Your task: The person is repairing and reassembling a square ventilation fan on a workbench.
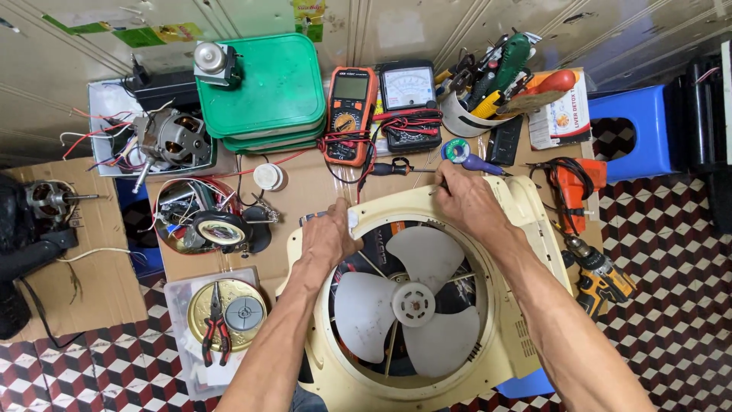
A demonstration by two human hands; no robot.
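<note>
A cream box fan [509, 305] with a round opening and three pale blades [412, 304] lies flat on a low cardboard-covered work surface. My left hand [329, 235] grips the fan's upper-left rim, fingers curled over the edge. My right hand [463, 200] rests on the upper rim and holds a thin metal tool whose tip points left at the frame. A screwdriver [393, 168] with a black and red handle lies just beyond the fan.
Behind the fan lie an orange multimeter [350, 114], an analog meter [409, 103], stacked green lids [267, 88], a tool cup [488, 91] and a solder spool [456, 150]. Motors [169, 139] lie left, drills [595, 267] right, red pliers [216, 324] on a round tin, a blue stool [637, 130].
</note>
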